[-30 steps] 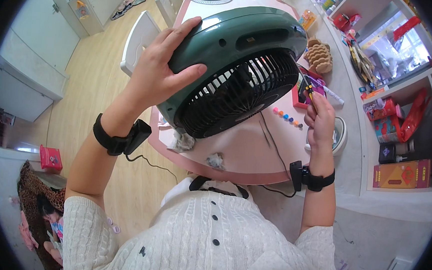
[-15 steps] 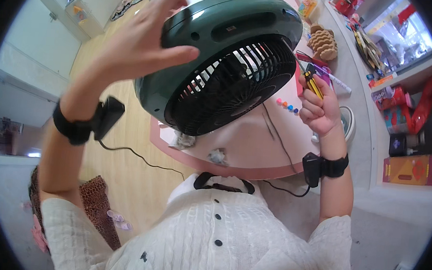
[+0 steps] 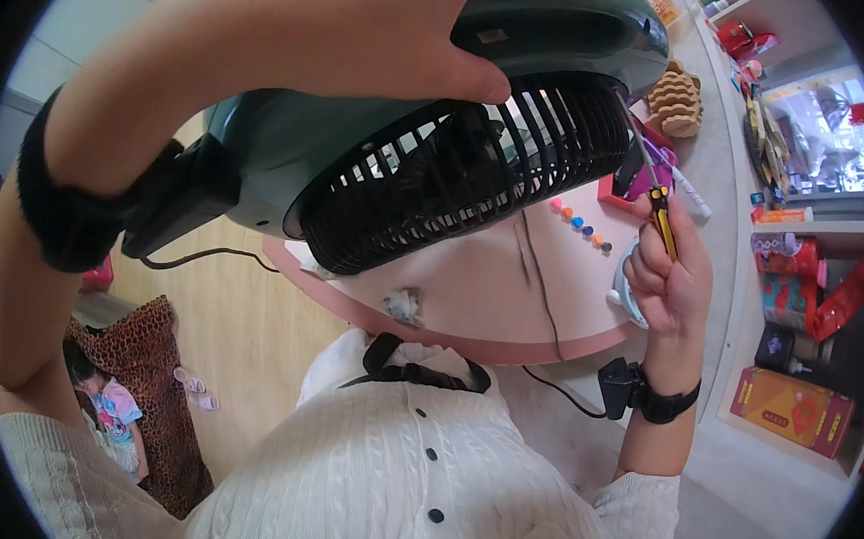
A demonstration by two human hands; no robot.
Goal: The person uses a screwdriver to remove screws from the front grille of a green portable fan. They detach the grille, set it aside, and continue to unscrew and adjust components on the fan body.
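A dark green round fan [image 3: 381, 136] with a black slatted grille is tilted above the table. My left hand [image 3: 408, 43] reaches over its housing, the thumb lying at the grille's upper edge; the other fingers pass out of view at the top. In my right hand [image 3: 672, 276], closed fingers hold a screwdriver [image 3: 663, 226] with a yellow and black handle. Its thin shaft points up to the right rim of the grille; whether the tip sits in a screw is too small to tell.
Beneath the fan stands a pink-edged table [image 3: 447, 347] with a dark cord [image 3: 548, 308], a grey crumpled lump [image 3: 404, 308] and small coloured balls [image 3: 577, 224]. Wavy wooden pieces [image 3: 676, 101] lie beyond. Shelves [image 3: 826, 225] stand right; a person [image 3: 119, 413] lies on leopard-print cloth at lower left.
My left hand has come down from beside the fan onto its housing. My view has shifted, and the fan appears farther right. The right hand still holds the screwdriver at the grille rim.
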